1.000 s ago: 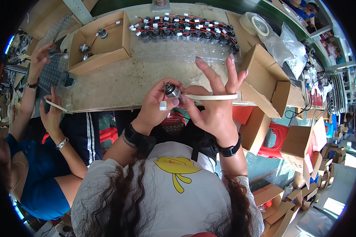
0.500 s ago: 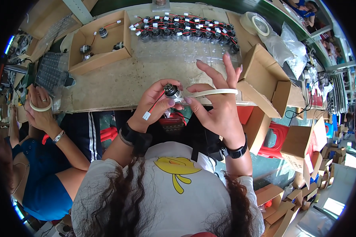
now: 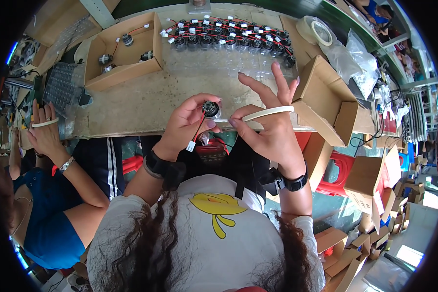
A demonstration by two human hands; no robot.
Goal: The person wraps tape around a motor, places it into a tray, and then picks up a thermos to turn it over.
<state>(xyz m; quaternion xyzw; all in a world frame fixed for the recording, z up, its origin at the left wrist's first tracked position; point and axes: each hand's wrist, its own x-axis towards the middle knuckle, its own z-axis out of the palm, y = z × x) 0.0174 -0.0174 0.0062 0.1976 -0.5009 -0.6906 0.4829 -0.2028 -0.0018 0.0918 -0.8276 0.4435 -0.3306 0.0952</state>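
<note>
My left hand (image 3: 181, 123) is closed around a small motor (image 3: 210, 110) with a black end and a silvery body. Red and black wires hang from it to a white connector (image 3: 191, 146) below my left thumb. My right hand (image 3: 272, 131) pinches a short pale strip, apparently tape (image 3: 222, 120), between thumb and index finger; its other end meets the motor's side. A cream tape roll (image 3: 267, 113), seen nearly edge-on, hangs around the fingers of my right hand. The other right fingers are raised and spread.
Rows of similar wired motors (image 3: 228, 39) stand in a clear plastic tray (image 3: 204, 63) at the back. An open carton (image 3: 97, 82) with several motors is at left. Another open carton (image 3: 321, 92) stands right, near a large tape roll (image 3: 321, 33). A co-worker's hand (image 3: 46, 129) is far left.
My right thumb and index finger have come together on the strip, which now shows between them and the motor. The motor has turned slightly and its connector has swung right.
</note>
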